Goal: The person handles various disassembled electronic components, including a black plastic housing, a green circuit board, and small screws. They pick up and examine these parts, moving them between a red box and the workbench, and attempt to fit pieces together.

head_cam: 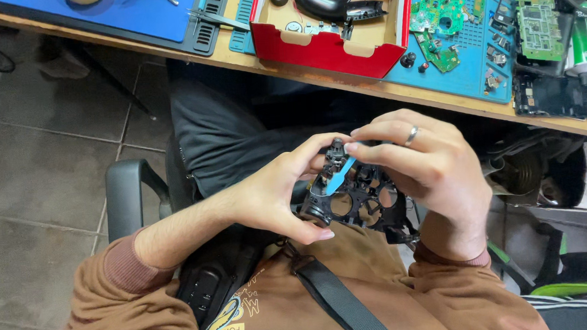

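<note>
Head view, item in hand: black plastic inner frame [362, 205] of a game controller, pierced with several round openings and ribbed cut-outs, one corner carrying a small dark mechanism.
Head view, item location: held in the air above the lap, in front of the brown sweatshirt, below the desk [437, 100] edge and clear of it.
Head view, tool: slim light-blue plastic pry tool [340, 177], lying slantwise across the upper left part of the frame, its upper end under the right fingertips.
Head view, left hand [275, 196]: closed around the left side of the frame; thumb curls under the lower edge, fingers press on the upper corner; forearm comes in from the lower left, sleeve pushed back to the forearm.
Head view, right hand [421, 168]: closed in a pinch on the blue tool at the top of the frame, fingers bent and pointing left; a ring sits on one finger; wrist rises from the lower right, palm covering the frame's right side.
Head view, desk contents: red cardboard box [327, 46] with open flaps holding a black controller shell [335, 7] and small parts; light-blue work mat [475, 48] to its right with green circuit boards [436, 13] and loose buttons; a further green board [537, 28] and a dark flat part near the right edge.
Head view, surroundings: black chair armrest [127, 190] to the left, grey tiled floor [39, 165] beyond it.
</note>
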